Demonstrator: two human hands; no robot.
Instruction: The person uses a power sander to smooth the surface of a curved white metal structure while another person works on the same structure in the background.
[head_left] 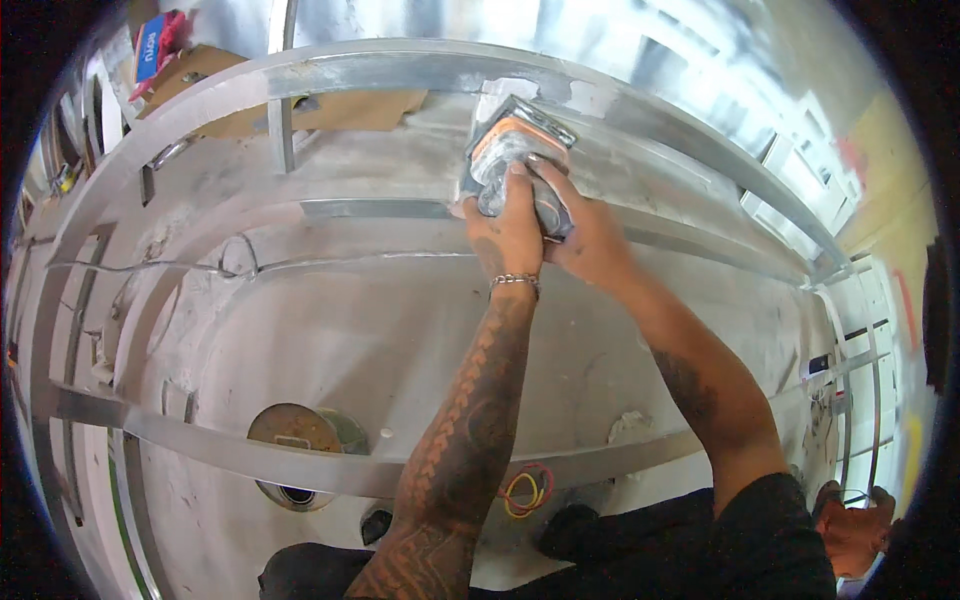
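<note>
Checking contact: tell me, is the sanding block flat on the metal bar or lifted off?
Flat: the sanding block lies against the metal bar, both hands pressing.

You're pressing a grey-and-orange sanding block [515, 165] — dusty, matt plastic — against a dull, chalky metal frame rail [400, 72]; the wall panel [330, 330] behind looks rough, smeared with dried filler.

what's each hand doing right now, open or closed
Left hand: closed on the sanding block, pressing it to the metal rail.
Right hand: closed on the same sanding block.
</note>
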